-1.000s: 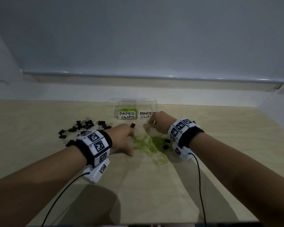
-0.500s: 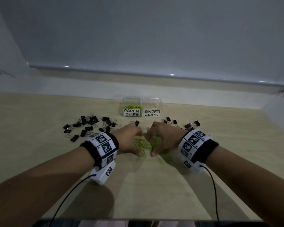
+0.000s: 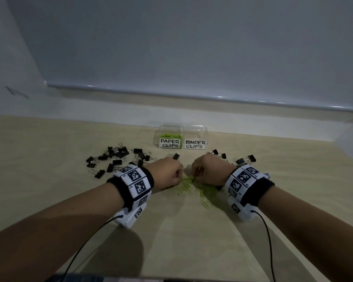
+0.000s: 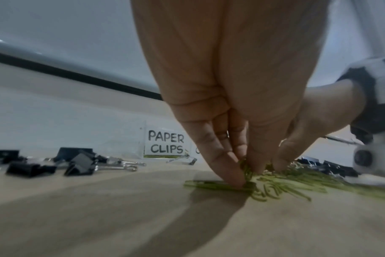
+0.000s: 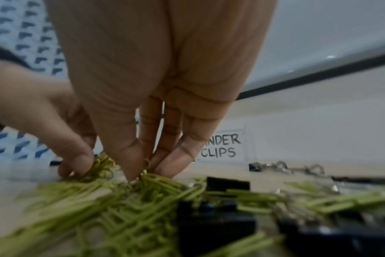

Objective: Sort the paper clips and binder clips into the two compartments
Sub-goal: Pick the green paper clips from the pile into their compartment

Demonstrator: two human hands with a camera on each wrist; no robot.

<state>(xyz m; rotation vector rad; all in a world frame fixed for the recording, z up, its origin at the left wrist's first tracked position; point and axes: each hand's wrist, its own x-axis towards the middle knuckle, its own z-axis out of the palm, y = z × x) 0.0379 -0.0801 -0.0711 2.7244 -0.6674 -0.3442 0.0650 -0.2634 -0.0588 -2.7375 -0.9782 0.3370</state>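
A heap of green paper clips lies on the wooden table between my two hands. My left hand pinches a bunch of them with its fingertips on the table. My right hand pinches more green clips from the other side. A clear two-part box stands behind: the compartment labelled PAPER CLIPS holds green clips, and the one labelled BINDER CLIPS looks empty. Black binder clips lie scattered at the left, and a few more binder clips at the right.
One black binder clip lies just beyond my left knuckles. Some binder clips sit mixed into the green heap under my right wrist. Behind the box runs a pale wall with a ledge. Bare table stretches towards me.
My right hand has come back from the box to the green heap. Both hands have closed in from either side and now pinch paper clips.
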